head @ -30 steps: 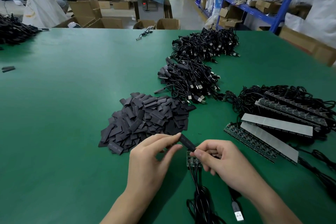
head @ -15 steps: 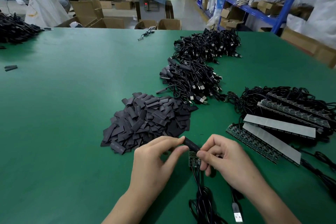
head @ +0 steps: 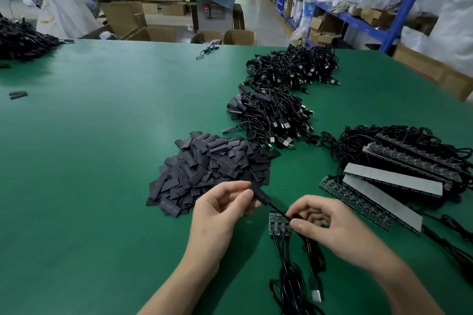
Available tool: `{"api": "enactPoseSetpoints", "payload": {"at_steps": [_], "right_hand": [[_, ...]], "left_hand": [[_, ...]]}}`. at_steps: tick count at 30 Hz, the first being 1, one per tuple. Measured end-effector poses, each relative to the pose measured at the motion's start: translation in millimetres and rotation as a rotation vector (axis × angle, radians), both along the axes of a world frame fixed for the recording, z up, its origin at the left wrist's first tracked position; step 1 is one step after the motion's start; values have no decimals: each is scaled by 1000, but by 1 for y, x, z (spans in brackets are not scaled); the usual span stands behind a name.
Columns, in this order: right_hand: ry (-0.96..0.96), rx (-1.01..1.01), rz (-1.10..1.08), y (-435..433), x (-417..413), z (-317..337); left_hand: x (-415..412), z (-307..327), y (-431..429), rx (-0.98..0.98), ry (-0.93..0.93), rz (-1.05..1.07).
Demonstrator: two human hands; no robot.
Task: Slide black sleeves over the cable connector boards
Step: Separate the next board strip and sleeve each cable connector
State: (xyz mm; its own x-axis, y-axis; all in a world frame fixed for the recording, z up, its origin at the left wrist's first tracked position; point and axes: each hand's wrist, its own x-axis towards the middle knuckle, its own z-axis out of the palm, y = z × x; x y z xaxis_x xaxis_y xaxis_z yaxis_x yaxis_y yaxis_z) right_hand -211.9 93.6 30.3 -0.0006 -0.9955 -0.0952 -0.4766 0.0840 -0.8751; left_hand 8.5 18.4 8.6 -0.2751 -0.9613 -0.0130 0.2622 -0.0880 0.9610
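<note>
Beyond the left grip, loose sleeves (head: pixel 212 169) are heaped on the desk (head: pixel 102 161). The left hand (head: pixel 220 210) pinches one black sleeve (head: pixel 259 194) narrowly between thumb and fingertips (head: pixel 238 185), apparently with a board inside. Its cable (head: pixel 277 209) runs from that grip to the right hand (head: pixel 330 222), which pinches it. Bare connector boards (head: pixel 279 224) lie just below the right grip. The sleeve looks light, soft, easily flattened: hold its edges and draw the board in by the cable.
</note>
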Motion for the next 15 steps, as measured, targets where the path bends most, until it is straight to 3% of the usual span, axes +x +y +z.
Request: {"api": "enactPoseSetpoints", "payload": {"at_steps": [6,9,12,15], "right_hand": [[-11,-178,-197,-10,-5,18],[99,-301,-267,-40,-7,43],[284,-421,-329,-90,-6,77],[478,-418,-370,-128,4,108]], "left_hand": [[-4,-7,4,-374,-545,-86],[-7,-8,8,-515,-734,-194],[-6,-5,9,-517,-772,-232],[-4,-4,7,-402,-623,-231]]}}
